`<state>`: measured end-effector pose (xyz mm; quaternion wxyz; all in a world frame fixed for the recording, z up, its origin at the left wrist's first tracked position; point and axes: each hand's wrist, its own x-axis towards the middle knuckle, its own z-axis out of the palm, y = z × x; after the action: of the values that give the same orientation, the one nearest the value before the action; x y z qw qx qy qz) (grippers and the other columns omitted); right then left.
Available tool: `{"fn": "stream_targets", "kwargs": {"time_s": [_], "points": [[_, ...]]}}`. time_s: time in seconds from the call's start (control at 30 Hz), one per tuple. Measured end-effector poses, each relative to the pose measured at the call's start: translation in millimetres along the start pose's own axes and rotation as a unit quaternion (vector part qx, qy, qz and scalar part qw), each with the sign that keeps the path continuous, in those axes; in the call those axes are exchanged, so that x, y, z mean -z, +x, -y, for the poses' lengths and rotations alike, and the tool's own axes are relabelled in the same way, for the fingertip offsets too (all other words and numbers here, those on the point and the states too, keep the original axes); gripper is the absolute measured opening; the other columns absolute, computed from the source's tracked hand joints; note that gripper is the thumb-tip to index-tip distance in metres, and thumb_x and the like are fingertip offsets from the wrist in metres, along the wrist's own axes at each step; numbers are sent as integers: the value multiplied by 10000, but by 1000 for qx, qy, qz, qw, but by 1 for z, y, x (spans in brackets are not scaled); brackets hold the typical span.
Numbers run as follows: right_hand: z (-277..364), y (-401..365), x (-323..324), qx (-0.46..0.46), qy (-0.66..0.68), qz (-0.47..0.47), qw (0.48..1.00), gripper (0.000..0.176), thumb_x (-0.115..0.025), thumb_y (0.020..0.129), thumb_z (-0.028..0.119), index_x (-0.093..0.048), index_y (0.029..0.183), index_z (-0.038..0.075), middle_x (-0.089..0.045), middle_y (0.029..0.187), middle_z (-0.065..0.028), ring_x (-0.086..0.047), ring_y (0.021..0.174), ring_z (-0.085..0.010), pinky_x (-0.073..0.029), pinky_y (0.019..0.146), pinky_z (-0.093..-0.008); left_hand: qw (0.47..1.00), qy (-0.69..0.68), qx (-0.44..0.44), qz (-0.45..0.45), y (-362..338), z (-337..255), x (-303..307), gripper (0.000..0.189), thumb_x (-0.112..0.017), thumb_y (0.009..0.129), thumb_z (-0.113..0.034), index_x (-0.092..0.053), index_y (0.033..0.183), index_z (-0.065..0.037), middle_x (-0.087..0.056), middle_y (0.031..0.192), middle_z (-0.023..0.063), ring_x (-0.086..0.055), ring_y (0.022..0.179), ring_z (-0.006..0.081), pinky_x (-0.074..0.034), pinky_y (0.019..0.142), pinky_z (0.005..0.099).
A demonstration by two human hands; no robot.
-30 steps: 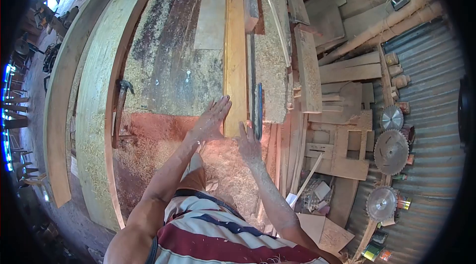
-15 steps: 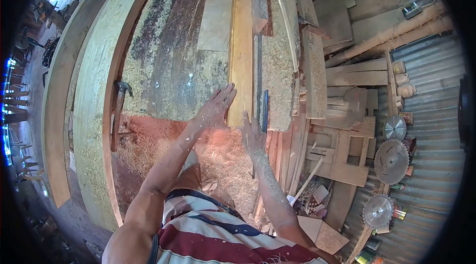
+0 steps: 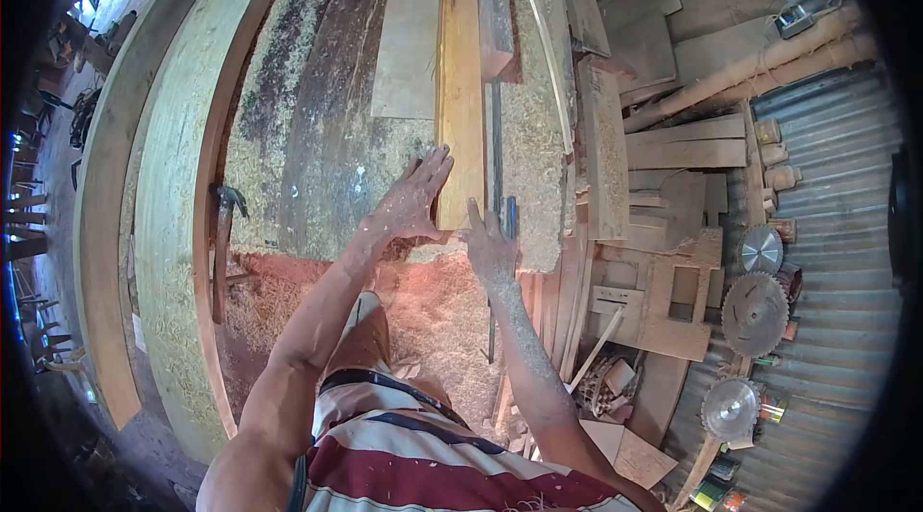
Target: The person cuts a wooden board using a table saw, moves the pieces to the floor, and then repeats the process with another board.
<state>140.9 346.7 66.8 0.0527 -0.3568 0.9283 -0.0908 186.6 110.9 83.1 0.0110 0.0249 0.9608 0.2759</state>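
Note:
A long yellowish plank [image 3: 460, 89] lies lengthwise on the sawdust-covered bench [image 3: 327, 161], its near end between my hands. My left hand [image 3: 409, 199] rests against the plank's left edge, fingers stretched forward and thumb reaching toward the near end. At the right near corner is my right hand [image 3: 492, 248], fingers extended along the wood. Its palm and forearm are dusted with shavings. To the right of the plank runs a dark metal strip, with a dusty wooden block [image 3: 495, 22] beside the plank farther off. A short blue piece [image 3: 511, 216] stands beside my right fingers.
A pale thin board [image 3: 408, 41] lies left of the plank. A hammer [image 3: 225, 224] rests at the left by long thick boards [image 3: 178, 175]. Shavings cover the area below the bench edge. Offcuts [image 3: 663, 310] and circular saw blades [image 3: 755, 312] are along the right wall.
The plank has slid forward along the bench, away from me, with both hands moving along with it. The view has shifted slightly.

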Motion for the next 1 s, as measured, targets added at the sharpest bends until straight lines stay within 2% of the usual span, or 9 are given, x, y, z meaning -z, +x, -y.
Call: {"fn": "stream_targets", "kwargs": {"time_s": [0.17,0.33,0.43,0.53,0.63,0.83,1.0], "points": [[-3,24,-3,1,27,-27,999,706,-781,937,238,-501,1581,157,-614,1177,-161,-725,956,-353,-605,718,-453,1000,6,-14,-15,20,18,3,1520,-979,512,-506,-179,1682,41,-211,1747,277,-220,1632,406,-205,1347,536],[-6,47,-2,31,-10,-68,997,689,-747,958,216,-489,1595,159,-611,1186,-161,-728,958,-355,-590,748,-501,1000,6,-4,-11,37,32,7,1500,-981,522,-457,-170,1692,16,-194,1756,272,-195,1642,399,-172,1355,528],[2,61,12,-18,26,-3,1000,683,-737,964,207,-488,1598,156,-608,1184,-169,-723,962,-380,-584,767,-535,1000,-3,-8,-20,47,40,11,1497,-981,521,-445,-170,1691,19,-188,1759,269,-193,1643,394,-175,1355,528],[-5,74,4,8,4,-27,1000,681,-727,973,206,-473,1603,165,-607,1181,-173,-720,980,-397,-594,742,-526,1000,-1,-8,-24,57,47,13,1503,-984,516,-442,-168,1690,25,-186,1760,269,-196,1644,388,-181,1353,531],[-9,88,0,-8,21,-15,1000,684,-725,965,189,-474,1601,172,-608,1169,-178,-720,982,-413,-602,735,-524,1000,10,-4,-18,68,54,17,1516,-989,508,-441,-164,1689,31,-184,1758,275,-201,1643,386,-188,1349,535],[-16,117,1,8,36,-21,999,632,-669,972,174,-507,1583,174,-616,1159,-177,-734,919,-423,-601,752,-540,1000,5,-11,-27,90,72,22,1537,-997,489,-439,-160,1695,16,-171,1761,277,-200,1642,388,-194,1340,553],[-24,145,-8,4,41,-7,999,653,-629,1012,257,-438,1633,195,-623,1237,-174,-729,956,-419,-592,780,-543,999,-5,-11,-30,106,84,31,1548,-1003,488,-438,-147,1700,6,-151,1769,271,-180,1648,384,-202,1334,563]]}}
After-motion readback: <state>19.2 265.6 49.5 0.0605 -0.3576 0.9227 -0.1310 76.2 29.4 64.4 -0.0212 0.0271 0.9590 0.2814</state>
